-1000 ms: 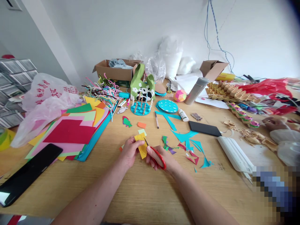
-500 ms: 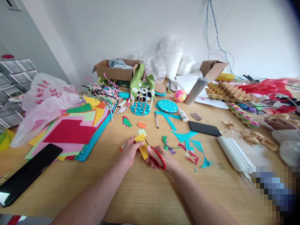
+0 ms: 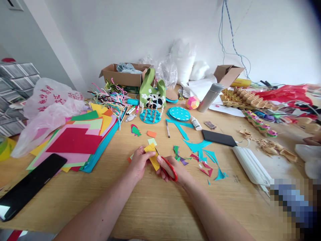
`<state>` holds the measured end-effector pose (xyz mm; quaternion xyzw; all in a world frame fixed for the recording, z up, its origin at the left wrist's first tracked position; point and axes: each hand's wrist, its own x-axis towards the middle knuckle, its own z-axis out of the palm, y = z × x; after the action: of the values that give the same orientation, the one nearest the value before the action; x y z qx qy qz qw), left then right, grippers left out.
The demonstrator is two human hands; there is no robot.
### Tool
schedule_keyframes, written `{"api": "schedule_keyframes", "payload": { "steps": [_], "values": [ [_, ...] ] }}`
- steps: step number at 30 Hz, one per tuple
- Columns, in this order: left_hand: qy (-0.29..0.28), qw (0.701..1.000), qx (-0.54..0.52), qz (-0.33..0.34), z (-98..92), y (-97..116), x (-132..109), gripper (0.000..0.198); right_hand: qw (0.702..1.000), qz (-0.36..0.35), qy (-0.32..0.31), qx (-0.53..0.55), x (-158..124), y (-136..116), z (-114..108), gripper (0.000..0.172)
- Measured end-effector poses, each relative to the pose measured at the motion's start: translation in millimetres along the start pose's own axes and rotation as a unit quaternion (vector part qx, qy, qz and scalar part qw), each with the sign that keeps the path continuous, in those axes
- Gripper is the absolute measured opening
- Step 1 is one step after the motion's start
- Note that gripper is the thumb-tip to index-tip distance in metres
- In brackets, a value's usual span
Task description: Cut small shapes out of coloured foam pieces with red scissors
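Between finger and thumb, my left hand (image 3: pixel 139 162) pinches a small piece of yellow paper (image 3: pixel 152 160) with outlines drawn on it. My right hand (image 3: pixel 173 166) is closed around red-handled scissors (image 3: pixel 172 171), whose blades meet the paper's upper right edge. Just beyond the paper lie a pale green paper piece (image 3: pixel 151 141) and an orange one (image 3: pixel 151 134). A green and purple paper fish (image 3: pixel 135 130) is farther left. To the right of my right hand are green and purple scraps (image 3: pixel 180 155) and red scraps (image 3: pixel 206 166).
Stacked coloured paper (image 3: pixel 75 142) and a black phone (image 3: pixel 32 187) lie left. Blue scraps (image 3: pixel 200 145), a pen (image 3: pixel 167 129), a glue bottle (image 3: pixel 196 123) and a black power bank (image 3: pixel 218 137) are ahead and right. Behind stand a green panda bag (image 3: pixel 152 93) and a grey flask (image 3: pixel 210 97).
My hands, the yellow paper and the scissors stay nearly where they were. At the far right edge, another person's hand has shifted partly out of view.
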<state>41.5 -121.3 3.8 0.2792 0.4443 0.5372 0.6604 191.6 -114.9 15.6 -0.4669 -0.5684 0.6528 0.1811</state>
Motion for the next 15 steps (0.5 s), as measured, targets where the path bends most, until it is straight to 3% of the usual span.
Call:
{"api": "schedule_keyframes", "payload": {
  "steps": [15],
  "values": [
    [0.01, 1.0, -0.013, -0.001, -0.6, -1.7, 1.3, 0.025, 1.0, -0.005, -0.002, -0.001, 0.6, 0.6, -0.2, 0.072]
  ]
}}
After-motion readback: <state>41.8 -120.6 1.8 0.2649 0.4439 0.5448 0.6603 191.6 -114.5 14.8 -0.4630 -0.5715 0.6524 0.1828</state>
